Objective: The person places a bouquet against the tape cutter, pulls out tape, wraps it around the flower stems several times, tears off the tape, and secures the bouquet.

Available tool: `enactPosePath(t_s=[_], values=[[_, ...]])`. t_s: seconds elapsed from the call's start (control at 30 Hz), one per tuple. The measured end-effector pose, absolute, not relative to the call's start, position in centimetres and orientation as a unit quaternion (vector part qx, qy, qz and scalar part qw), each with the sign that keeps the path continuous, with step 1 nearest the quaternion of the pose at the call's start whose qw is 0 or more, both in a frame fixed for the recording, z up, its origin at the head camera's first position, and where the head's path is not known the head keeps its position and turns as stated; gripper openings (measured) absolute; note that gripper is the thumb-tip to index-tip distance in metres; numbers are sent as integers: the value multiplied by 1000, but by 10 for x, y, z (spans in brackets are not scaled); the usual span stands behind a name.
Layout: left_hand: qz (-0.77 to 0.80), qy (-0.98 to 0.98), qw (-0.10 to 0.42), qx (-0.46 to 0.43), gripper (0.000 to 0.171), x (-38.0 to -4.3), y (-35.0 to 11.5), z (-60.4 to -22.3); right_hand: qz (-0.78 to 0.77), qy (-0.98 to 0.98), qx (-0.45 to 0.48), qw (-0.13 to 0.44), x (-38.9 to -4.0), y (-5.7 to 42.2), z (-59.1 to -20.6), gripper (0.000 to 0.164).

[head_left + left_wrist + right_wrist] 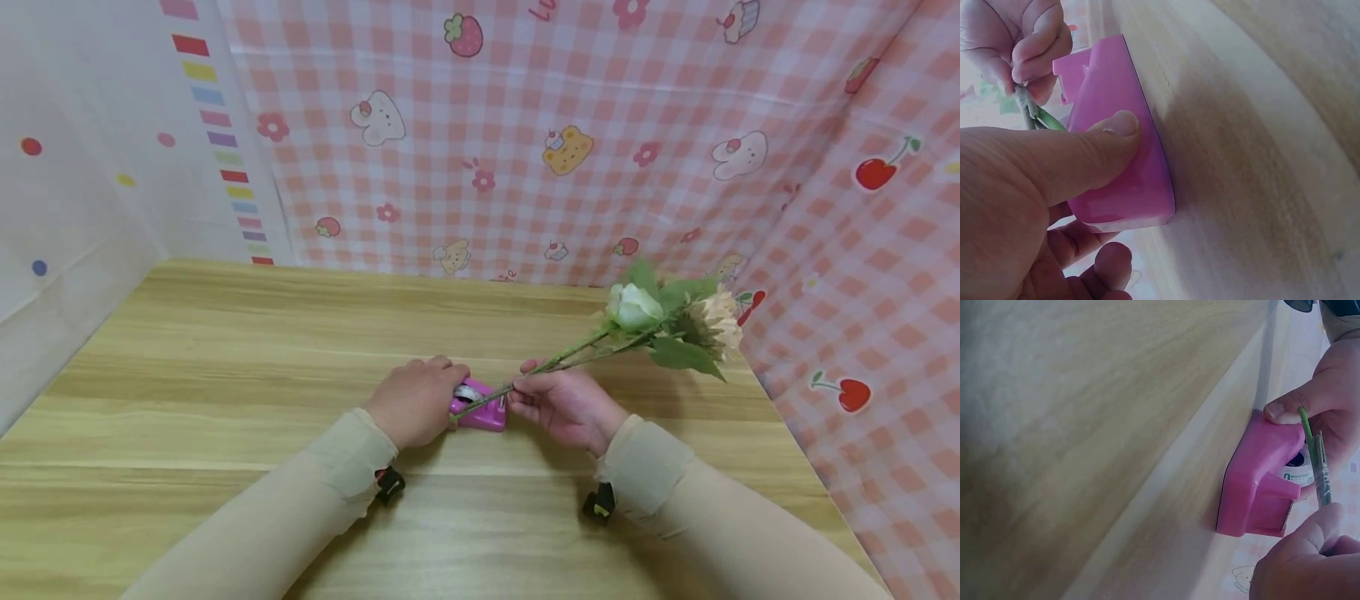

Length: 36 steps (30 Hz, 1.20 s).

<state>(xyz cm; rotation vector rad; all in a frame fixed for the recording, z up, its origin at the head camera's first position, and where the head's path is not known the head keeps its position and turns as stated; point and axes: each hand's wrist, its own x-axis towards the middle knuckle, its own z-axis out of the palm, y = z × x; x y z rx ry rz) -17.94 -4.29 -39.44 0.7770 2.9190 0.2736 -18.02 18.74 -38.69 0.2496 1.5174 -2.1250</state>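
A pink tape dispenser (491, 416) sits on the wooden table, with a roll of tape (1299, 469) in it. My left hand (420, 402) grips the dispenser's rear end, its thumb (1113, 134) along the near side. Between the thumb and fingers of my right hand (573, 408) are pinched the stems (551, 363) of artificial flowers. The stems' lower ends cross above the dispenser, and clear tape appears wrapped round them in the right wrist view. To the upper right lean a pale white rose (634, 308), a peach bloom (717, 323) and green leaves (684, 355).
The light wooden table (225, 350) meets a pink checked cloth (450, 125) at the back and another checked cloth (900, 275) on the right. A white cloth (75, 208) with coloured dots hangs at the left. The flower heads are close to the right-hand cloth.
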Motion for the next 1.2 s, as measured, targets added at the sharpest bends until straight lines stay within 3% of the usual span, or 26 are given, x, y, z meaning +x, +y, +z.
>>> enactPosePath(t_s=[0.3,0.6,1.2], values=[[91,962,55,251,58,-178,-43,-394,-786,553,103,257,-179,180,-383,14],[95,962,56,249,57,-178,-43,-394,-782,560,127,242,-182,172,-385,35],[90,963,52,250,56,-177,-42,-394,-757,593,125,244,-182,178,-387,12]])
